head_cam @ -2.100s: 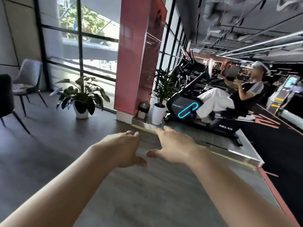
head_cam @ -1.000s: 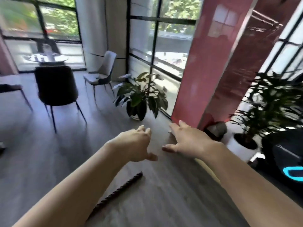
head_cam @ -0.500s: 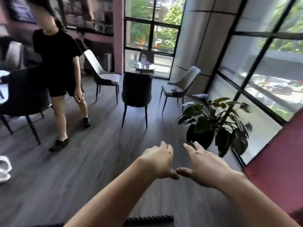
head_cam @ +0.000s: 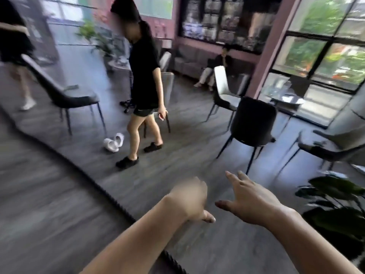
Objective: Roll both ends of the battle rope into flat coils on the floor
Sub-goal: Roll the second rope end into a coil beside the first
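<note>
Left hand: our left hand (head_cam: 188,196) was held out in front of us over the floor, blurred, fingers curled loosely inward and thumb sticking out to the right — it held nothing.
Right hand: our right hand (head_cam: 250,200) was stretched out beside the left, palm down, fingers spread and extended, thumb pointing toward the left thumb; it gripped nothing, and the two hands did not touch.
Battle rope: the battle rope (head_cam: 110,196) lay on the grey wood-look floor (head_cam: 49,224) as one long dark twisted line, running from the far left down and to the right, passing under our left forearm and showing again near the bottom edge. It was below and left of both hands, and neither hand touched it. We saw no coil in it.
Bystander: a person in black shirt and shorts (head_cam: 145,80) stood on the floor beyond the rope — a pair of white shoes (head_cam: 114,142) lay just beside their feet.
Furniture: a dark chair (head_cam: 251,123) stood beyond our right hand, and another dark chair (head_cam: 65,95) at the left beyond the rope.
Plant: a leafy potted plant (head_cam: 333,204) sat at the right edge, near our right forearm.
</note>
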Demonstrator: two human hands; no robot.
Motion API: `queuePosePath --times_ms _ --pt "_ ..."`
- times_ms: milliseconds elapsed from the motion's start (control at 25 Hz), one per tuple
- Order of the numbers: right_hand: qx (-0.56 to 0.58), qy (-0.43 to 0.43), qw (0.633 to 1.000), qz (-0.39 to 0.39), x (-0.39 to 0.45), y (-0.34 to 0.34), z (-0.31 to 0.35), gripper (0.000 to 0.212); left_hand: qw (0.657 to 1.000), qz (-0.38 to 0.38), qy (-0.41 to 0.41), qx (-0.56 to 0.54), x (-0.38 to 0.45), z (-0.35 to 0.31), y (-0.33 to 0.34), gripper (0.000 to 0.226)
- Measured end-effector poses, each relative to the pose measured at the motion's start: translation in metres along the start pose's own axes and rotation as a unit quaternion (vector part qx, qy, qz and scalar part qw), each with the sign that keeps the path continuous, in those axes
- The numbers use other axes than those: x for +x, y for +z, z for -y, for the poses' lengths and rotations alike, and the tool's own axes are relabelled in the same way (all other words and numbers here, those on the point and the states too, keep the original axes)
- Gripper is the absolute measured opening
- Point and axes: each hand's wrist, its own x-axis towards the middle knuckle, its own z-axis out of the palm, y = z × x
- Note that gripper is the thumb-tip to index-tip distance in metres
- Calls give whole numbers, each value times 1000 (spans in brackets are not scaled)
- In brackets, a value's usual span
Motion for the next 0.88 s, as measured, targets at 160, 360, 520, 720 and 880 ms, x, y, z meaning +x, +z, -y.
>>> queuePosePath --times_ms 160,360,520,720,880 --pt "-9 -106 994 39 18 14 2 100 991 -12 -125 -39 -29 -9 23 103" --pt "-7 -182 982 44 49 30 32 99 974 -17 -224 -37 -30 10 27 102" --pt "-6 -189 980 57 83 43 30 98 964 -23 -262 -49 2 27 29 105" --pt "-5 -193 979 59 139 84 8 95 963 -13 -265 -49 59 40 68 103" --pt "-18 -221 975 25 199 148 -1 93 953 -9 -301 -24 112 59 131 98"
